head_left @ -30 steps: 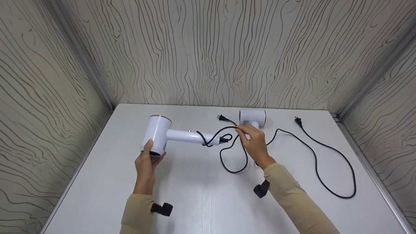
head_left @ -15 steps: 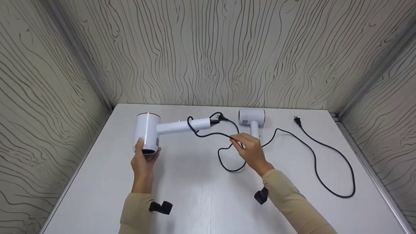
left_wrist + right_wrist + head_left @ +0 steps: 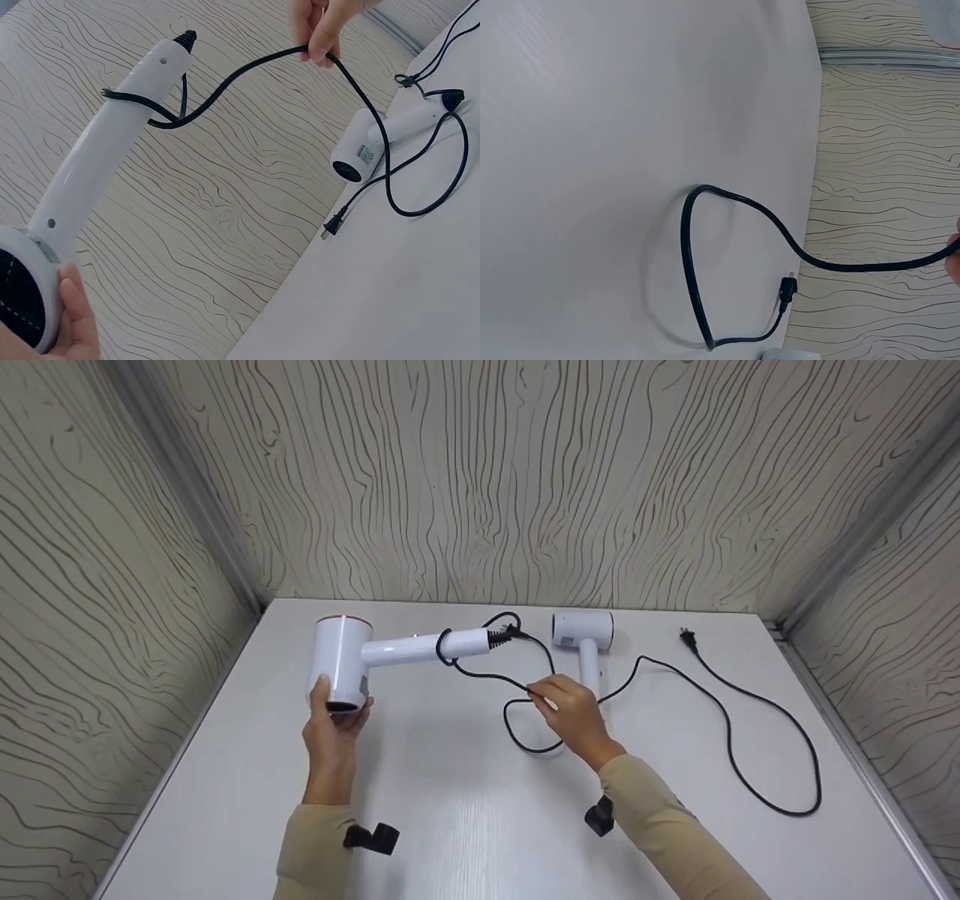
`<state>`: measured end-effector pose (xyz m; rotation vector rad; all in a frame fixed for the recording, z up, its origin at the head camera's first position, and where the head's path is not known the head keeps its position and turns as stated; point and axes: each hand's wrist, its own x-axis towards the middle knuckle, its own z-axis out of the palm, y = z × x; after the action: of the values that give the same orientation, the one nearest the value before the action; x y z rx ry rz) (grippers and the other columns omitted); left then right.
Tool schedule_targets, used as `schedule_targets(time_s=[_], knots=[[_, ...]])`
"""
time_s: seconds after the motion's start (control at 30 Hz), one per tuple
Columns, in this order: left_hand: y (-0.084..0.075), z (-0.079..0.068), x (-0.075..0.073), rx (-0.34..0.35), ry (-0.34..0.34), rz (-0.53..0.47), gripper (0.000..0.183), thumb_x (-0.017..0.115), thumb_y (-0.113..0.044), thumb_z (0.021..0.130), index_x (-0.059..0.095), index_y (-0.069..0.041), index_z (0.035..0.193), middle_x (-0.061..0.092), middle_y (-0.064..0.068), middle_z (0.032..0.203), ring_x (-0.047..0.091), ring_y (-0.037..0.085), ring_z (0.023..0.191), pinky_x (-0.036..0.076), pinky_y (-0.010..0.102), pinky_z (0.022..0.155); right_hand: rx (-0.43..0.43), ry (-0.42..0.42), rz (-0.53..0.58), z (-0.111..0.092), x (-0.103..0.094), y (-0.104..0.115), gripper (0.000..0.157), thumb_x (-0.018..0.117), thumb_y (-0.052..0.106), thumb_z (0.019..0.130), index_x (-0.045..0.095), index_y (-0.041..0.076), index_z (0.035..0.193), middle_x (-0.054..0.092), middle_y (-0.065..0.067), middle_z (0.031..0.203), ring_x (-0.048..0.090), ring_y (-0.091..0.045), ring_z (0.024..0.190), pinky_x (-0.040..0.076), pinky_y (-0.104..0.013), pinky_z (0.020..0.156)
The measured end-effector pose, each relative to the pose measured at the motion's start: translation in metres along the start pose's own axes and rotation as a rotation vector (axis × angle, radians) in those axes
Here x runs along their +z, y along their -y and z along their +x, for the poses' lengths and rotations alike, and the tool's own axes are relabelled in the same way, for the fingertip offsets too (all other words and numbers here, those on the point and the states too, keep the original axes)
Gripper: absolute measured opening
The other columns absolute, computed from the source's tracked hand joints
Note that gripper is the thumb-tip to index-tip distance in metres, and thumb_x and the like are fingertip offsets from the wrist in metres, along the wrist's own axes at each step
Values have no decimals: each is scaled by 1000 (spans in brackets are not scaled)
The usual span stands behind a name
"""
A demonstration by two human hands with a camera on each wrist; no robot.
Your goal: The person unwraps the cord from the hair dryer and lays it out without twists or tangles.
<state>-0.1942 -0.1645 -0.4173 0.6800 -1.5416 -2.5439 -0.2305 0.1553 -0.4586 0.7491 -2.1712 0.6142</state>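
Note:
My left hand [image 3: 330,742] grips the barrel of a white hair dryer [image 3: 341,660], thumb on its near side, and holds it above the table. The dryer's handle points right, with its black power cord [image 3: 487,675] looped once around it near the end. My right hand [image 3: 574,716] pinches that cord between thumb and fingertips, right of the handle; the left wrist view shows the pinching fingers [image 3: 322,34] too. From there the cord hangs in a loose loop down to the table, and its plug [image 3: 512,631] lies behind the handle's end.
A second white hair dryer [image 3: 583,628] lies at the back of the white table [image 3: 450,840], right of centre. Its black cord [image 3: 727,720] curves across the right side, ending in a plug [image 3: 688,639]. Wood-grain-patterned walls [image 3: 480,487] stand behind and at both sides.
The held dryer has moved left and slightly back, and its handle now tilts up to the right. My right hand has come down and slightly left, and the cord loop sits closer around the handle.

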Motion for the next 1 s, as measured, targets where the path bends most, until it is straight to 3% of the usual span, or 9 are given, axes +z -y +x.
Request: schedule_targets(time_s=[0.33, 0.63, 1.0], knots=[[-1, -5, 3, 29, 39, -14, 61, 38, -53, 96, 34, -10, 139, 58, 0, 98, 67, 8, 76, 54, 18, 79, 20, 61, -80, -16, 18, -4, 12, 80, 2, 73, 74, 6, 82, 66, -3, 76, 66, -13, 70, 56, -19, 61], [0, -7, 3, -2, 44, -43, 64, 38, -55, 95, 32, -12, 141, 58, 1, 100, 67, 9, 79, 53, 18, 78, 61, 126, -155, -28, 34, -11, 7, 77, 4, 77, 73, 6, 84, 67, -4, 75, 67, -16, 70, 57, -23, 61], [0, -6, 3, -10, 77, -79, 56, 36, -58, 95, 34, -19, 135, 52, 4, 107, 64, 9, 80, 52, 18, 77, 98, 168, -156, -33, 41, -14, 5, 74, 2, 79, 73, 4, 84, 67, -6, 77, 67, -18, 72, 57, -25, 63]])
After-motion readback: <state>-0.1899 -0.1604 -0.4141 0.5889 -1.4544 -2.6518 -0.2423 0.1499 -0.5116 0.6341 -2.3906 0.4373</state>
